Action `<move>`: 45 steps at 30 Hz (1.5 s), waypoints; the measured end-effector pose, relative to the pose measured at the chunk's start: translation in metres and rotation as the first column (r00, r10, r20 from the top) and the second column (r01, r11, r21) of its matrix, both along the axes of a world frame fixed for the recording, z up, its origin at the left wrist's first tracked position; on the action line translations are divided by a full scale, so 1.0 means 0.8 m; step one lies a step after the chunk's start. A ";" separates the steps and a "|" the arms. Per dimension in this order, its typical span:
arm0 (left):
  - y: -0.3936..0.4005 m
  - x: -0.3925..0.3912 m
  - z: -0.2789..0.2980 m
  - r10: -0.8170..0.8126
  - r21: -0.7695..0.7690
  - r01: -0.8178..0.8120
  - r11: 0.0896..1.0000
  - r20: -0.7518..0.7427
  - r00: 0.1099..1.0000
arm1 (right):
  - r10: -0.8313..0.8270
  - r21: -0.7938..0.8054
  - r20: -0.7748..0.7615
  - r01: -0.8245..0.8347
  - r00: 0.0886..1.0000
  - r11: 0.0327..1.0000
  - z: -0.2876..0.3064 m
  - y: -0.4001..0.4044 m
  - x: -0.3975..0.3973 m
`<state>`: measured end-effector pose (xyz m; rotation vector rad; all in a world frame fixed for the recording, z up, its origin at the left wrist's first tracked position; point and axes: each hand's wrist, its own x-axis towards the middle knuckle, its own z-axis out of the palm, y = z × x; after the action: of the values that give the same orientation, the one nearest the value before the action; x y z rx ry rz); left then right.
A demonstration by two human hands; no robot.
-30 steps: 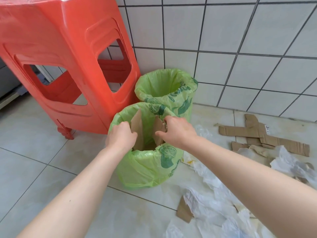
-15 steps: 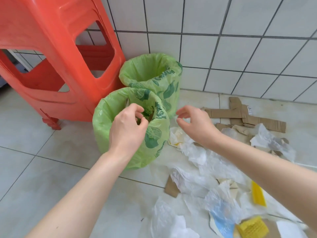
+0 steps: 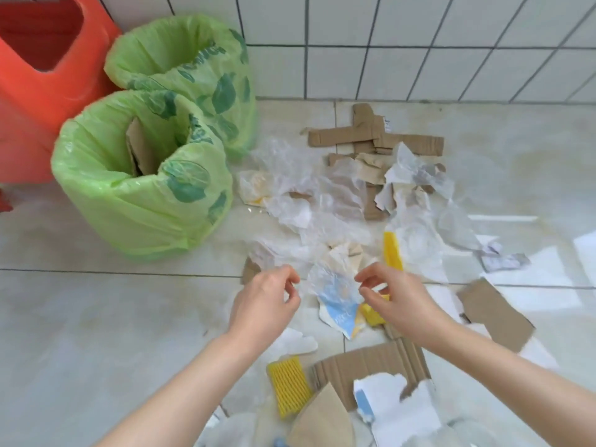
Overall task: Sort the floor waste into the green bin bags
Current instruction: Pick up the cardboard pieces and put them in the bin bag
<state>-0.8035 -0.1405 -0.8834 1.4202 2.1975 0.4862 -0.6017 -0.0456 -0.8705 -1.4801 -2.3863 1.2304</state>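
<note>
Floor waste (image 3: 338, 201) spread over the pale tiled floor (image 3: 96, 317), right of the near bin bag (image 3: 142, 201): clear plastic film, torn paper, cardboard strips (image 3: 374, 138) farthest from that bag by the wall. Near bin bag standing upright on the floor, cardboard piece (image 3: 140, 150) upright inside it. Second bin bag (image 3: 193, 69) just behind, touching it, against the tiled wall (image 3: 419, 43). Red stool (image 3: 35, 91) to the left of the near bag, pressed close. Left hand (image 3: 264, 304) hovering over the floor, right of and nearer the camera than the near bag, fingers (image 3: 292, 275) loosely curled, holding nothing. Right hand (image 3: 393, 298) farther right, fingers curled the same way, empty, thumb and forefinger slightly apart. Blue-and-white wrapper (image 3: 338, 298) lying between the two hands. Yellow foam net (image 3: 288, 385) and corrugated cardboard sheet (image 3: 371, 366) nearer the camera, under the forearms.
</note>
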 end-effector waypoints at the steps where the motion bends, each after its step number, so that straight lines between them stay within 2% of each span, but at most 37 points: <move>1: -0.011 0.012 -0.011 -0.061 -0.078 0.061 0.995 0.000 0.998 | 0.009 -0.012 0.021 -0.009 1.000 1.000 -0.011 -0.013 0.015; 4: -0.040 0.041 -0.035 -0.212 -0.263 0.208 0.942 0.014 0.977 | 0.003 -0.033 0.070 0.000 0.998 0.999 -0.039 -0.048 0.052; 7: -0.056 0.060 -0.052 -0.315 -0.358 0.304 0.883 0.031 0.949 | -0.002 -0.050 0.108 0.008 0.994 0.999 -0.064 -0.078 0.076; 11: -0.063 0.082 -0.066 -0.446 -0.431 0.429 0.794 0.066 0.892 | 0.141 -0.023 0.205 -0.140 0.968 0.990 -0.089 -0.103 0.089; 14: -0.063 0.097 -0.068 -0.574 -0.497 0.519 0.696 0.050 0.818 | 0.195 0.071 0.270 -0.222 0.943 0.972 -0.098 -0.106 0.087; 17: -0.067 0.104 -0.068 -0.673 -0.505 0.577 0.642 -0.012 0.739 | 0.173 0.162 0.317 -0.233 0.932 0.959 -0.106 -0.100 0.086; 19: -0.074 0.106 -0.068 -0.727 -0.480 0.622 0.618 -0.049 0.684 | 0.208 0.168 0.346 -0.279 0.915 0.946 -0.110 -0.098 0.083; 23: -0.090 0.107 -0.076 -0.841 -0.440 0.738 0.511 -0.077 0.536 | 0.336 0.172 0.407 -0.433 0.849 0.885 -0.112 -0.109 0.072; 26: -0.095 0.103 -0.079 -0.867 -0.441 0.757 0.482 -0.116 0.484 | 0.337 0.151 0.438 -0.438 0.833 0.886 -0.111 -0.116 0.059; 33: -0.088 0.084 -0.078 -0.816 -0.372 0.736 0.565 -0.119 0.566 | 0.288 -0.029 0.492 -0.315 0.821 0.949 -0.107 -0.098 0.045; 40: -0.075 0.050 -0.076 -0.655 -0.326 0.592 0.737 -0.128 0.745 | 0.053 0.019 0.401 -0.066 0.915 0.998 -0.091 -0.067 0.051; 42: -0.071 0.042 -0.072 -0.607 -0.309 0.561 0.768 -0.073 0.791 | -0.001 0.043 0.360 -0.015 0.933 0.999 -0.086 -0.060 0.053; 45: -0.066 0.033 -0.064 -0.472 -0.308 0.493 0.814 0.144 0.870 | -0.073 0.028 0.288 0.067 0.955 0.997 -0.077 -0.053 0.053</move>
<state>-0.7767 -0.1934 -0.9344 1.6589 1.6692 -0.0307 -0.5591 -0.0877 -0.9325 -1.8359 -2.4827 1.0359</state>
